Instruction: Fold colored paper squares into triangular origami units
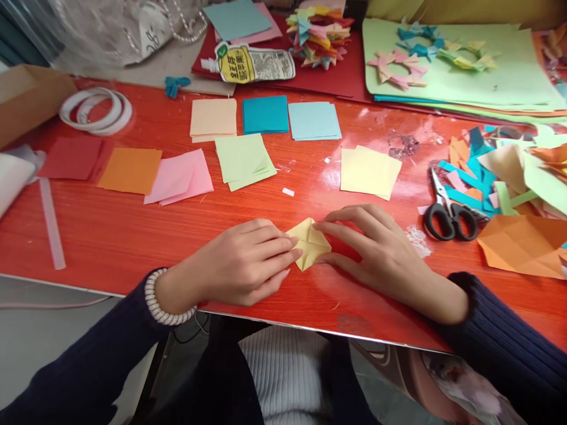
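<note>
A small folded piece of yellow origami paper [306, 248] lies flat on the red table near its front edge, with crease lines crossing in its middle. My left hand [241, 260], palm down, holds the paper's left side under its fingertips. From the other side, my right hand [376, 245] grips the right edge between thumb and fingers; its fingertips touch the upper right and right corners. The underside of the paper is hidden. Beyond my right fingers lies a stack of pale yellow squares [370, 172].
Black-handled scissors [449, 209] and paper scraps [509, 177] lie at right, beside an orange creased sheet [525, 245]. Coloured squares [129, 170] spread across the left and middle. White tape rolls [96, 111], a yellow pouch [254, 63] and folded paper wreaths [396, 68] sit farther back.
</note>
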The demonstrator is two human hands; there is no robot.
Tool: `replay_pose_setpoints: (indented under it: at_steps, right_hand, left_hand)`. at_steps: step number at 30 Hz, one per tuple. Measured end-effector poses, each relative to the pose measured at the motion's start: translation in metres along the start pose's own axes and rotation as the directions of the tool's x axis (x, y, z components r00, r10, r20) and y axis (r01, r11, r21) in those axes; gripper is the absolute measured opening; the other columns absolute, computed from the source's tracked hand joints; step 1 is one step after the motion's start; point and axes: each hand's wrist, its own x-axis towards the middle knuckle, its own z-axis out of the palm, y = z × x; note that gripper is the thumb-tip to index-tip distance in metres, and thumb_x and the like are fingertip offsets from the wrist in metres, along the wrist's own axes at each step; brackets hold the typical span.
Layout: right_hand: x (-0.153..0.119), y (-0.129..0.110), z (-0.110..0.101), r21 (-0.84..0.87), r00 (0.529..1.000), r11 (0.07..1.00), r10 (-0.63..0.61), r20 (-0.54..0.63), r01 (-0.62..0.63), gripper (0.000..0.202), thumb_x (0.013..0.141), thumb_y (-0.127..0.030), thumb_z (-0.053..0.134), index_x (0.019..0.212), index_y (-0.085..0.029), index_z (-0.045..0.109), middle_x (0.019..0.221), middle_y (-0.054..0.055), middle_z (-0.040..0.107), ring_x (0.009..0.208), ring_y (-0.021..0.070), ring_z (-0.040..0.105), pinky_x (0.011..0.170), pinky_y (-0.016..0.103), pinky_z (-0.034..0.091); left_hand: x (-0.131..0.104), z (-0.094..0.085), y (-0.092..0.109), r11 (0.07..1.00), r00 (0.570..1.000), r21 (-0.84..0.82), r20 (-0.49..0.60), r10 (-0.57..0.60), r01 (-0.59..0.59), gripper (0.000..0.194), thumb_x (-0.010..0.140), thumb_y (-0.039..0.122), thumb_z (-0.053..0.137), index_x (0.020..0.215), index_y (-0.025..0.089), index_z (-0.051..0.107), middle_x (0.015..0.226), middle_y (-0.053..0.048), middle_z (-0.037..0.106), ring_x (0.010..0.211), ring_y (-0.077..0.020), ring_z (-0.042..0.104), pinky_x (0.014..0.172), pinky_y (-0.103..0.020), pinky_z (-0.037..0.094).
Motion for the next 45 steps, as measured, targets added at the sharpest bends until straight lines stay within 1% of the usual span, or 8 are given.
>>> replay_pose_setpoints:
  at_steps: [3,11,19,27,31,38,42,45]
  right_hand:
    - [-0.001,-0.006,0.001,0.070,0.999,0.996,0.053,-0.009,-0.052,0.028,0.083,-0.026,0.059,0.105,-0.009,0.059,0.090,0.013,0.058,0.081,0.0221,0.052,0.070,0.037,0.046]
    - [0.001,-0.009,0.004,0.368,0.977,0.910,0.143,0.157,-0.193,0.007,0.086,-0.020,0.053,0.085,-0.015,0.057,0.086,0.008,0.057,0.080,0.0189,0.050,0.072,0.034,0.043]
    - [0.007,-0.011,0.001,0.366,0.951,0.889,0.194,0.240,-0.274,0.009,0.088,-0.020,0.051,0.083,-0.016,0.058,0.081,0.005,0.058,0.074,0.0173,0.049,0.069,0.033,0.038]
    - [0.007,-0.017,0.005,0.323,0.948,0.897,0.247,0.199,-0.302,0.009,0.088,-0.022,0.051,0.080,-0.018,0.055,0.078,0.003,0.057,0.071,0.0158,0.047,0.067,0.031,0.036]
    - [0.007,-0.015,0.003,0.324,0.951,0.902,0.223,0.213,-0.284,0.011,0.088,-0.024,0.050,0.081,-0.018,0.056,0.079,0.005,0.057,0.071,0.0162,0.047,0.068,0.032,0.037]
    - [0.004,0.007,-0.007,0.493,0.949,0.861,-0.041,0.313,-0.126,0.015,0.087,-0.014,0.049,0.090,-0.020,0.063,0.092,0.006,0.057,0.086,0.0170,0.052,0.074,0.031,0.043]
    - [0.003,0.013,-0.014,0.550,0.936,0.824,-0.072,0.343,-0.138,0.012,0.087,-0.019,0.052,0.090,-0.019,0.063,0.090,0.006,0.057,0.086,0.0152,0.055,0.074,0.028,0.047]
    - [0.004,0.012,-0.013,0.525,0.950,0.834,-0.003,0.313,-0.170,0.013,0.088,-0.022,0.052,0.095,-0.020,0.062,0.091,0.006,0.059,0.085,0.0150,0.057,0.073,0.027,0.049]
  left_hand:
    - [0.001,0.000,-0.001,1.000,1.000,-0.002,0.006,-0.003,0.003,0.024,0.083,0.018,0.054,0.105,0.011,0.061,0.099,-0.007,0.067,0.093,-0.0215,0.057,0.082,-0.036,0.048]
    - [0.000,-0.002,0.001,1.000,0.999,-0.005,0.045,-0.016,0.017,0.018,0.084,0.018,0.053,0.098,0.013,0.063,0.097,-0.006,0.066,0.090,-0.0212,0.056,0.078,-0.036,0.047]
    - [0.000,-0.003,0.000,1.000,0.999,0.025,0.045,0.012,-0.014,0.028,0.084,0.022,0.052,0.111,0.015,0.060,0.108,-0.005,0.065,0.093,-0.0199,0.057,0.084,-0.035,0.046]
    - [-0.003,-0.006,0.001,0.999,0.998,0.034,0.055,0.014,-0.016,0.029,0.084,0.025,0.053,0.111,0.021,0.061,0.114,-0.005,0.063,0.096,-0.0201,0.058,0.085,-0.036,0.047]
    - [-0.003,-0.006,0.001,0.999,0.998,0.034,0.065,0.013,-0.015,0.029,0.084,0.024,0.052,0.112,0.020,0.061,0.116,-0.006,0.062,0.098,-0.0211,0.057,0.087,-0.037,0.046]
    - [-0.003,-0.005,0.002,0.999,0.998,0.038,0.058,0.011,-0.014,0.026,0.084,0.022,0.052,0.108,0.020,0.062,0.115,-0.007,0.063,0.101,-0.0211,0.058,0.089,-0.038,0.046]
    - [-0.005,-0.005,0.000,1.000,0.999,0.017,0.043,0.008,-0.009,0.025,0.085,0.023,0.051,0.107,0.019,0.062,0.116,-0.006,0.063,0.104,-0.0212,0.059,0.091,-0.038,0.045]
    - [-0.005,-0.005,-0.001,1.000,0.999,-0.013,0.029,-0.022,0.023,0.023,0.085,0.023,0.051,0.104,0.019,0.062,0.116,-0.005,0.063,0.110,-0.0217,0.057,0.096,-0.040,0.043]
